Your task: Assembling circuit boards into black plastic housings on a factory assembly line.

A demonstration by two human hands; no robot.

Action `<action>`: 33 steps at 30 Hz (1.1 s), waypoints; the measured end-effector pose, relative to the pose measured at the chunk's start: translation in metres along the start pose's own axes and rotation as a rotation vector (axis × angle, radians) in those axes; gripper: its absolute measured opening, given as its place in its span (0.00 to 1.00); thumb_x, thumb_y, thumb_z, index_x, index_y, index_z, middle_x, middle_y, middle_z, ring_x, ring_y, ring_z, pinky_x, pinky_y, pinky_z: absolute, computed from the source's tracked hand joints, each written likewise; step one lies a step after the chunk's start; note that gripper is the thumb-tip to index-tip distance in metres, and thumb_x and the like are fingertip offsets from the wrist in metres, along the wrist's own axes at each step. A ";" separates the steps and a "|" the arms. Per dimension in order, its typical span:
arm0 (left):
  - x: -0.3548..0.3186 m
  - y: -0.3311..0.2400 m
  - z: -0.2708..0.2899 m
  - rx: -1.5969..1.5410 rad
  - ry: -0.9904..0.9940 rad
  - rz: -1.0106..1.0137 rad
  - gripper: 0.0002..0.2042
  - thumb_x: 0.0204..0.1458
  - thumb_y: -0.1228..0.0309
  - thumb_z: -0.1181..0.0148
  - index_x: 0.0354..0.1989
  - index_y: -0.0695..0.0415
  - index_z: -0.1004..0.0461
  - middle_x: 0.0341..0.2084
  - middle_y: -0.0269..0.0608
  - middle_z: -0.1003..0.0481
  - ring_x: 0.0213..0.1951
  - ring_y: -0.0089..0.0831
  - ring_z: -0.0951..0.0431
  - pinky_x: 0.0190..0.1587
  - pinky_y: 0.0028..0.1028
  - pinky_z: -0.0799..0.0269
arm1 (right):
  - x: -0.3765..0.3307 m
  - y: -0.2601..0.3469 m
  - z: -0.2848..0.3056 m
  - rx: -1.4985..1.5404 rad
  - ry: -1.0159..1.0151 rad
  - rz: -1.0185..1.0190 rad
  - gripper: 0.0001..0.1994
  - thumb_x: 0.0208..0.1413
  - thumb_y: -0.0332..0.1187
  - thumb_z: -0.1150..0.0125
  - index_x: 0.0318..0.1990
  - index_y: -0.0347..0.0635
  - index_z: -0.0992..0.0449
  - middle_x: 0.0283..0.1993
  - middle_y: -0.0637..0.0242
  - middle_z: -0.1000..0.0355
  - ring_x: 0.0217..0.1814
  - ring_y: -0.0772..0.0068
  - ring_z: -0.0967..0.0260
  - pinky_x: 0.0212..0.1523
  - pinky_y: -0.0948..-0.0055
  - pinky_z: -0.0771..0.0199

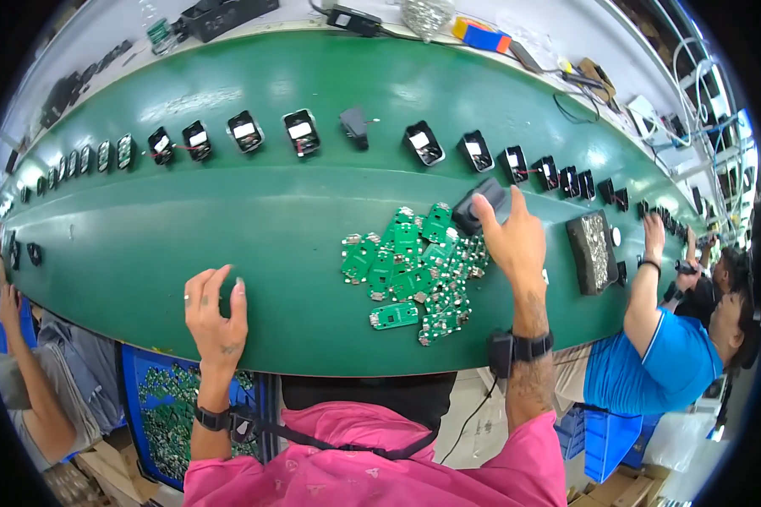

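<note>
Resting at the near edge of the green belt (228,211), the person's left hand (216,313) lies palm down with its fingers loosely curled and nothing in it. It sits well apart from everything else the person handles; only bare belt lies around it, and a blue bin of green boards (165,406) stands below the table edge just under that wrist.

Further right lies the heap of small green circuit boards (410,262), spread loosely from the middle of the belt toward the near edge. The right hand (511,241) reaches over the heap's far right corner, fingers extended away from the person, and grips a black plastic housing (480,203) between thumb and fingertips. The housing lies just beyond the fingertips, tilted, its long axis running up and to the right. It touches the top of the heap, so the boards sit directly beneath and to the left of the grip. The right hand is by far the nearer one.

Behind, a row of open black housings (300,133) runs along the far side. To the right, a dark tray of small metal parts (592,251) lies near a co-worker's arm (643,296).
</note>
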State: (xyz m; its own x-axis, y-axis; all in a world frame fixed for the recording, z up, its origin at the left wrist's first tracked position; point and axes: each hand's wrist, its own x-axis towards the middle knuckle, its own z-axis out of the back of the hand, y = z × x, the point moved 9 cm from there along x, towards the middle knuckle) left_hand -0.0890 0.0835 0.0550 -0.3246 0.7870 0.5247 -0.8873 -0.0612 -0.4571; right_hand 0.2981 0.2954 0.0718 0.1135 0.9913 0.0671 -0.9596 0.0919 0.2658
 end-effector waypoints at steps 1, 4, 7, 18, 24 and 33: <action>0.000 -0.001 0.003 -0.004 -0.015 -0.001 0.11 0.52 0.76 0.38 0.45 0.61 0.22 0.40 0.49 0.24 0.44 0.45 0.24 0.48 0.37 0.28 | 0.006 0.012 -0.001 0.003 0.001 0.026 0.33 0.58 0.59 0.42 0.52 0.32 0.28 0.43 0.40 0.24 0.42 0.39 0.24 0.42 0.51 0.26; 0.001 0.005 0.006 -0.080 -0.019 0.015 0.12 0.51 0.75 0.37 0.44 0.62 0.23 0.39 0.50 0.25 0.42 0.47 0.25 0.47 0.40 0.28 | 0.013 0.034 -0.002 -0.254 -0.003 -0.007 0.37 0.58 0.64 0.47 0.54 0.32 0.29 0.41 0.40 0.23 0.46 0.37 0.24 0.45 0.47 0.26; 0.008 0.002 0.003 -0.135 -0.020 -0.010 0.10 0.51 0.74 0.36 0.41 0.62 0.23 0.36 0.50 0.24 0.41 0.48 0.24 0.44 0.40 0.27 | 0.009 0.080 0.014 -0.117 -0.375 0.370 0.30 0.62 0.57 0.47 0.50 0.33 0.27 0.36 0.49 0.22 0.39 0.40 0.24 0.42 0.49 0.26; 0.003 -0.008 0.006 -0.154 0.004 -0.141 0.07 0.49 0.73 0.35 0.36 0.60 0.22 0.32 0.45 0.23 0.36 0.43 0.23 0.40 0.38 0.25 | 0.014 0.288 -0.094 -0.062 0.139 0.544 0.27 0.54 0.54 0.37 0.38 0.31 0.22 0.39 0.44 0.22 0.42 0.39 0.23 0.44 0.50 0.23; 0.019 0.036 -0.007 -0.359 0.066 0.121 0.12 0.52 0.72 0.37 0.44 0.61 0.24 0.40 0.49 0.25 0.34 0.41 0.21 0.38 0.36 0.25 | 0.009 0.274 -0.090 -0.050 0.101 0.476 0.32 0.52 0.58 0.36 0.45 0.31 0.24 0.42 0.43 0.22 0.46 0.40 0.23 0.47 0.51 0.24; 0.209 0.161 -0.080 0.068 0.343 0.107 0.36 0.42 0.53 0.28 0.56 0.61 0.32 0.51 0.58 0.26 0.51 0.52 0.24 0.51 0.45 0.26 | -0.072 0.201 0.002 0.238 0.104 0.563 0.23 0.55 0.43 0.32 0.48 0.29 0.23 0.19 0.61 0.31 0.21 0.69 0.36 0.25 0.66 0.35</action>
State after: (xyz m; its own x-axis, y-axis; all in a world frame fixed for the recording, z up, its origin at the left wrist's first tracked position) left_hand -0.2734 0.2874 0.0342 -0.2985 0.9333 0.1996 -0.8777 -0.1863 -0.4414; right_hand 0.0974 0.2421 0.1229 -0.4308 0.8865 0.1689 -0.7799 -0.4599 0.4245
